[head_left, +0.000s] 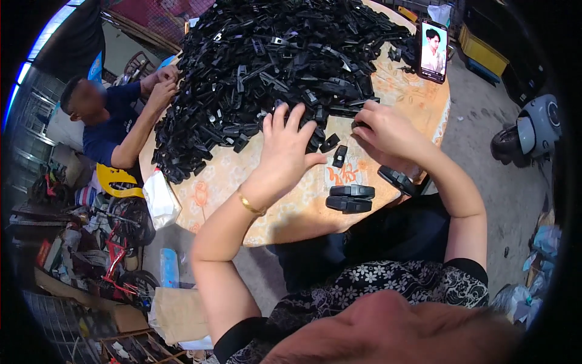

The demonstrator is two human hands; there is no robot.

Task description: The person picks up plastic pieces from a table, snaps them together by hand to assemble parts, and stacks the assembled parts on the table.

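A large heap of black plastic parts (273,67) covers much of the table. My left hand (282,145) lies at its near edge, fingers spread and fingertips touching the parts. To its right, my right hand (388,130) has its fingers curled together around a small black plastic part (357,125), mostly hidden by them. Between the hands, two small black pieces (340,156) lie loose on the cloth. Closer to me sit two oblong black plastic pieces (349,204) side by side, and another oblong piece (397,180) rests near the table's edge.
The round table (242,224) has a floral cloth. A phone (433,53) with a lit screen stands at the far right. Across the left edge, another person (115,118) handles parts. A white plastic bag (161,200) hangs at the left rim; a scooter (533,130) stands to the right.
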